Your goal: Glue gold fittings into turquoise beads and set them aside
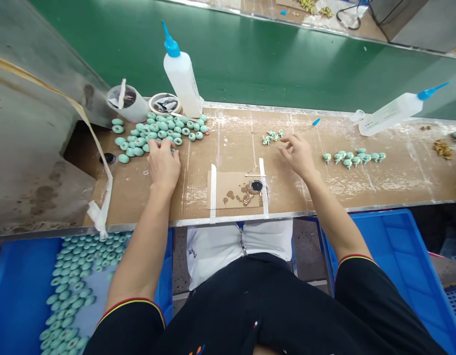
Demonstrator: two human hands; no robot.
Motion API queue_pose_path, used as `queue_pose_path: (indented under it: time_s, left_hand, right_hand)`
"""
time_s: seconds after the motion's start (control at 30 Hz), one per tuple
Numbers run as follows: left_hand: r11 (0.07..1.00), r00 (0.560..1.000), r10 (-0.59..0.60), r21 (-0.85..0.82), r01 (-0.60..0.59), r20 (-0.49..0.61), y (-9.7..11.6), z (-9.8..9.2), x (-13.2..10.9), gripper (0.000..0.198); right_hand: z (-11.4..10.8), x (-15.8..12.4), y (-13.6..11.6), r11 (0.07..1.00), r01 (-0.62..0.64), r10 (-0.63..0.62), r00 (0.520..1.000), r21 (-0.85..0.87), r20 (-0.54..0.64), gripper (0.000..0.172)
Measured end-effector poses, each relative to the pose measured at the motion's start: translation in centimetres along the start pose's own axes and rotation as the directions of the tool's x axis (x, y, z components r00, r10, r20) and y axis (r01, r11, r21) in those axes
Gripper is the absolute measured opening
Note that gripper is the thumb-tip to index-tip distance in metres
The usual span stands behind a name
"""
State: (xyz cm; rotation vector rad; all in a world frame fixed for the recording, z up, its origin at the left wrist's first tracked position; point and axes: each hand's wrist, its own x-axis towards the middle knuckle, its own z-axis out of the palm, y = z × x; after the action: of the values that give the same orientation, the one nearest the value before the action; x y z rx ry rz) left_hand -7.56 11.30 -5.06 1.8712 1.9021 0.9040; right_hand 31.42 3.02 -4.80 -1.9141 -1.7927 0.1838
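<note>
My left hand (164,165) reaches to the near edge of a pile of pale green egg-shaped pieces (154,129), many with a dark hole. Its fingers are curled down, with a bit of green showing at the fingertips, which are partly hidden. My right hand (298,155) hovers just right of a small cluster of green pieces with pale yellow bits (272,137). Its fingers are bent and apart, with nothing visible in them. Between my hands, a small round pot of black liquid (256,186) sits on a stained cardboard sheet (219,190), with a thin stick (254,175) behind it.
A white squeeze bottle (182,81) stands behind the pile, beside a tape roll (164,104) and a cup (128,103). Another bottle (392,113) leans at right. Assembled green pieces (355,158) lie in a group. Blue trays (394,256) flank my lap; the left holds many green pieces (70,286).
</note>
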Motion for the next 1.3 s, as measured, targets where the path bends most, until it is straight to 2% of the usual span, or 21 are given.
queue_pose_path:
  time_s: [0.17, 0.3, 0.47, 0.57, 0.67, 0.77, 0.83, 1.07, 1.3]
  left_hand:
    - [1.000, 1.000, 0.015, 0.020, -0.016, 0.021, -0.3, -0.9, -0.4, 0.015]
    - [0.998, 0.998, 0.059, -0.017, -0.059, 0.031, 0.5, -2.1, -3.4, 0.013]
    - [0.953, 0.995, 0.021, -0.302, 0.009, 0.098, 2.0, -2.1, -8.7, 0.013]
    - [0.849, 0.994, -0.014, -0.523, 0.069, 0.109, 2.2, -1.3, -10.8, 0.012]
    - [0.723, 0.989, -0.094, -0.675, 0.144, 0.111, 2.2, -0.7, -12.1, 0.021]
    - [0.599, 0.973, -0.157, -0.767, 0.232, 0.172, 2.4, -0.5, -13.1, 0.034]
    - [0.535, 0.963, -0.157, -0.801, 0.268, 0.217, 2.7, -0.5, -13.6, 0.039]
    - [0.480, 0.962, -0.049, -0.839, 0.258, 0.267, 4.0, -1.1, -14.6, 0.031]
    - [0.357, 0.936, -0.034, -0.870, 0.340, 0.352, 5.0, -0.9, -15.0, 0.035]
  right_hand:
    - [3.1, 2.8, -2.1, 0.996, 0.087, -0.087, 0.989, 0.005, 0.122, 0.027]
    - [4.1, 3.9, -1.8, 0.993, 0.119, -0.114, 0.983, -0.026, 0.144, 0.022]
    - [3.5, 4.6, -1.3, 0.988, 0.154, -0.154, 0.953, 0.020, 0.262, 0.022]
    - [2.5, 3.9, -1.0, 0.988, 0.145, -0.155, 0.926, 0.055, 0.344, 0.019]
    - [1.7, 2.7, -0.7, 0.991, 0.122, -0.131, 0.916, 0.049, 0.379, 0.019]
    - [1.2, 1.8, -0.4, 0.994, 0.100, -0.109, 0.930, 0.045, 0.351, 0.016]
    - [1.2, 1.4, -0.3, 0.993, 0.094, -0.111, 0.947, 0.069, 0.300, 0.014]
    - [1.6, 0.0, 0.1, 0.981, 0.060, -0.082, 0.990, 0.183, 0.118, 0.011]
    - [1.8, -0.9, 0.8, 0.979, 0.113, -0.119, 0.993, 0.171, 0.027, 0.010]
